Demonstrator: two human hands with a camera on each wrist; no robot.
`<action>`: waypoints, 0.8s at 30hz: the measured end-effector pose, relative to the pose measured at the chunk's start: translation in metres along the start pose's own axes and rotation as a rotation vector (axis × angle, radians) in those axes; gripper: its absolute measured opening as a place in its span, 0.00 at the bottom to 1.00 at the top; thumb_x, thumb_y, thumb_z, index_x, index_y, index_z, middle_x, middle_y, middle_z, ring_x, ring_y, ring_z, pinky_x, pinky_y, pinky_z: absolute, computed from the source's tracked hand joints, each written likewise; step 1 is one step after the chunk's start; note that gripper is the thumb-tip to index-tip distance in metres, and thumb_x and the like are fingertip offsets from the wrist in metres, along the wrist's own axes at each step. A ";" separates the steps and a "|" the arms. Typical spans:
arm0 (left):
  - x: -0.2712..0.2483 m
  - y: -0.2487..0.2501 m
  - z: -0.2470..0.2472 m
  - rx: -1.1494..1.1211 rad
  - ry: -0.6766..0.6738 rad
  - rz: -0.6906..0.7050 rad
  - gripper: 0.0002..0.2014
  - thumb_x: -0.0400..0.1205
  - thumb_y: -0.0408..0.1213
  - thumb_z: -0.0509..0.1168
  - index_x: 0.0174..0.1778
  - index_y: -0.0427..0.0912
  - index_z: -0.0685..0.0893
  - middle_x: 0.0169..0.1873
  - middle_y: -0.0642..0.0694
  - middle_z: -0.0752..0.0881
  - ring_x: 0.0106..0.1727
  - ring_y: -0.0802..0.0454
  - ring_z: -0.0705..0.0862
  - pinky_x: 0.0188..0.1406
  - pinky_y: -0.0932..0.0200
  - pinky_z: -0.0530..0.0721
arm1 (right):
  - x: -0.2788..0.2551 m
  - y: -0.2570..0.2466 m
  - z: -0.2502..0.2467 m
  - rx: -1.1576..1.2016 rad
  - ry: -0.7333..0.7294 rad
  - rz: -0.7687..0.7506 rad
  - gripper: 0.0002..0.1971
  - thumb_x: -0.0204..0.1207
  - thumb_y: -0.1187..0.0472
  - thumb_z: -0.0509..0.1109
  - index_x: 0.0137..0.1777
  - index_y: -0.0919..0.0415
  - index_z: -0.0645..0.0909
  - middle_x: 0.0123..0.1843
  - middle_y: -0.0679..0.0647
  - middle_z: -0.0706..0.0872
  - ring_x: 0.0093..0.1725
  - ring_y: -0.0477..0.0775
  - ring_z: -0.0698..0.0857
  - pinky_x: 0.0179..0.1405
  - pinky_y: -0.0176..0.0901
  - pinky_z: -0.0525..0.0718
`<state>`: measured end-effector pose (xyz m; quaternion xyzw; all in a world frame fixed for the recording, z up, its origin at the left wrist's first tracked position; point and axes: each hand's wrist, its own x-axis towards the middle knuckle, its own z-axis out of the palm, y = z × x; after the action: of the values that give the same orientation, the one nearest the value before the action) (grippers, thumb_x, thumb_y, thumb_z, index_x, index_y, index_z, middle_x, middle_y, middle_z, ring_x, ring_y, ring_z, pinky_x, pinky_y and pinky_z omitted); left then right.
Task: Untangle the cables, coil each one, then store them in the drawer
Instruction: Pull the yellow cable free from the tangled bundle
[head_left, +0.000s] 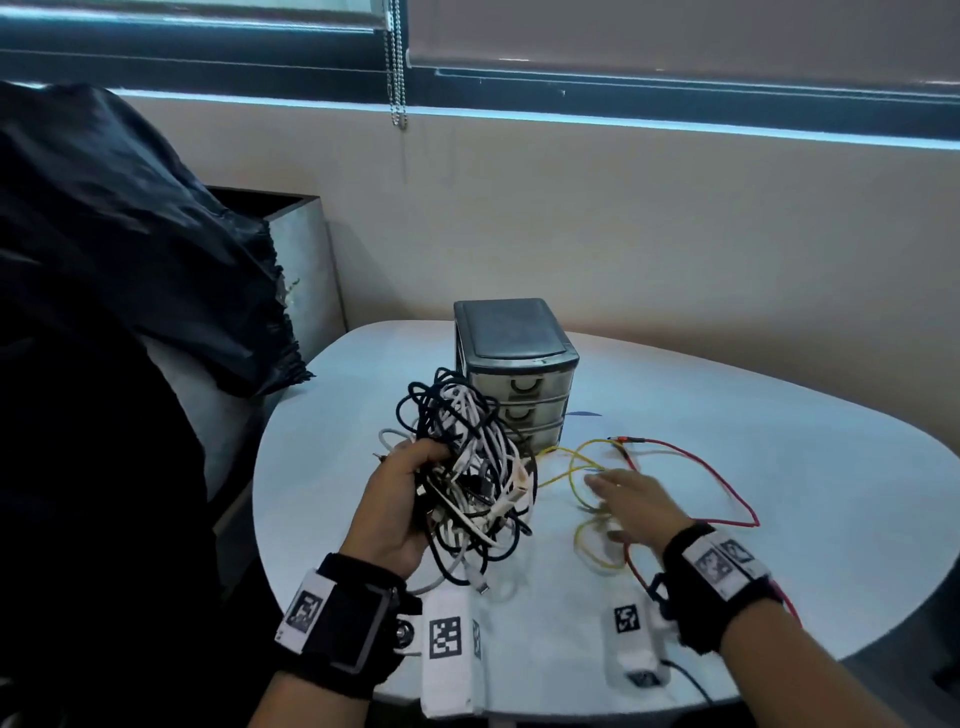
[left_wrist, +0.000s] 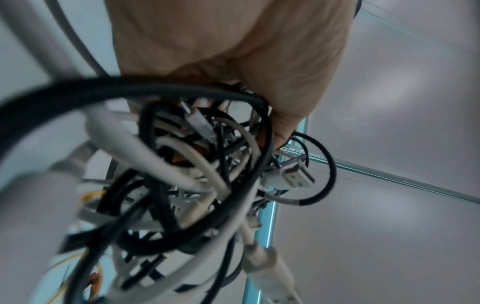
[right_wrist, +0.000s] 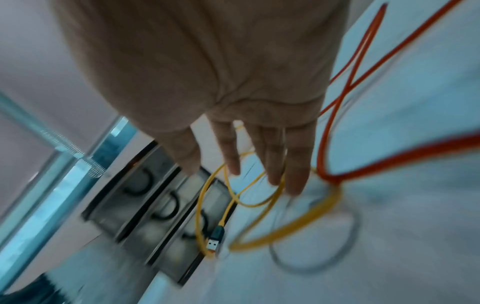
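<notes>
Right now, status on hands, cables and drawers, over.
Left hand grips tangle. Right hand open over yellow cable; red cable loose beside. Drawers all closed.

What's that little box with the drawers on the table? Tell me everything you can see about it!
The drawer unit is a small grey chest that looks like plastic, with a flat dark lid and three see-through drawers stacked one above another, each with a dark curved handle. All three look closed. It stands upright on the white table, towards the wall. The cable tangle held by the left hand hides its lower left corner. The yellow cable lies right at its base, with its plug beside the bottom drawer.
</notes>
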<state>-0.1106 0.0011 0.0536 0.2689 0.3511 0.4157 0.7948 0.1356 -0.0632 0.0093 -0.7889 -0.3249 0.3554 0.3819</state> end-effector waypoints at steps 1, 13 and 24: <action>0.001 0.000 0.000 0.002 0.000 0.009 0.17 0.66 0.32 0.71 0.51 0.36 0.83 0.39 0.36 0.83 0.37 0.37 0.85 0.72 0.21 0.71 | 0.008 0.003 -0.011 -0.027 0.100 -0.003 0.08 0.79 0.53 0.72 0.41 0.56 0.84 0.48 0.60 0.86 0.47 0.58 0.82 0.55 0.56 0.85; -0.002 -0.026 0.005 -0.108 0.145 0.061 0.06 0.78 0.33 0.69 0.48 0.36 0.88 0.46 0.36 0.87 0.39 0.46 0.84 0.40 0.55 0.80 | -0.095 -0.039 0.020 0.236 0.043 -0.483 0.05 0.77 0.59 0.75 0.51 0.52 0.88 0.45 0.45 0.92 0.48 0.38 0.89 0.51 0.29 0.83; -0.015 -0.055 -0.013 -0.135 0.269 0.053 0.15 0.77 0.36 0.72 0.59 0.36 0.88 0.59 0.32 0.88 0.53 0.42 0.86 0.45 0.54 0.80 | -0.039 -0.043 -0.044 -0.343 0.278 -0.288 0.18 0.78 0.42 0.69 0.63 0.49 0.81 0.62 0.52 0.87 0.60 0.53 0.85 0.64 0.53 0.82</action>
<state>-0.1012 -0.0384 0.0111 0.1659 0.4187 0.4914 0.7455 0.1399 -0.0884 0.0775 -0.8288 -0.4340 0.1253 0.3301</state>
